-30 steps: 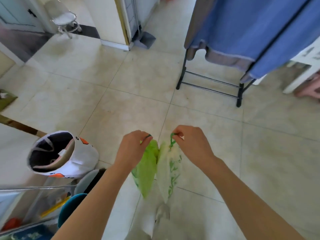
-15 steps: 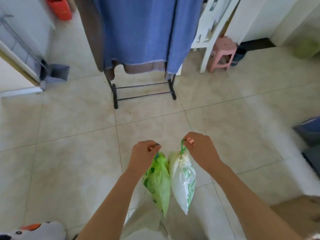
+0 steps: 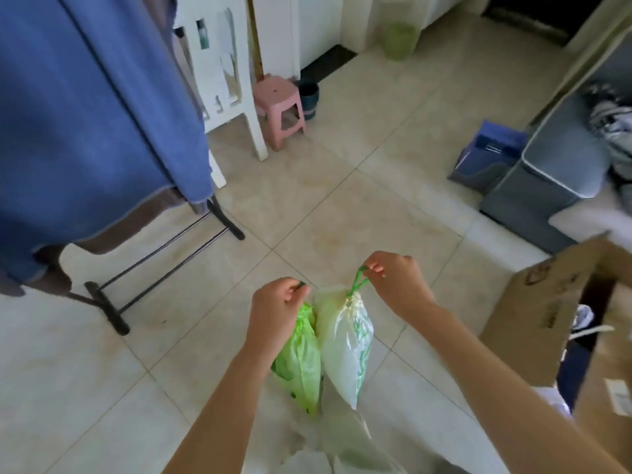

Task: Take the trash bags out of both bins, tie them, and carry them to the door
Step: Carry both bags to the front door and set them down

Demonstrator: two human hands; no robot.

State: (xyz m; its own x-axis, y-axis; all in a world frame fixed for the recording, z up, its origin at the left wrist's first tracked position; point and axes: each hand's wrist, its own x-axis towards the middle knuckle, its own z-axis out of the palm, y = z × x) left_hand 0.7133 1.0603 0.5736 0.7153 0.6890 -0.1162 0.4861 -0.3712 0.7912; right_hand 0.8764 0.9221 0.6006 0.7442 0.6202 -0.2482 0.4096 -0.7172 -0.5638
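Note:
Two tied trash bags hang side by side in front of me over the tiled floor. My left hand [image 3: 277, 309] grips the top of the bright green bag [image 3: 302, 362]. Beside it, my right hand [image 3: 398, 285] pinches the green drawstring loop of the whitish translucent bag [image 3: 345, 350], whose neck is drawn tight. The two bags touch each other. A green bin [image 3: 400, 41] stands far off by the back wall.
A black drying rack [image 3: 164, 248] draped with a blue cloth [image 3: 85, 114] fills the left. A pink stool [image 3: 280, 109] and white furniture [image 3: 236, 80] are behind it. A cardboard box [image 3: 561, 326] is at the right, a grey sofa [image 3: 554, 176] beyond.
The view has swung to the right: the drying rack moved from upper right to the left, and the box and sofa came into view. Both hands hold the bags as before.

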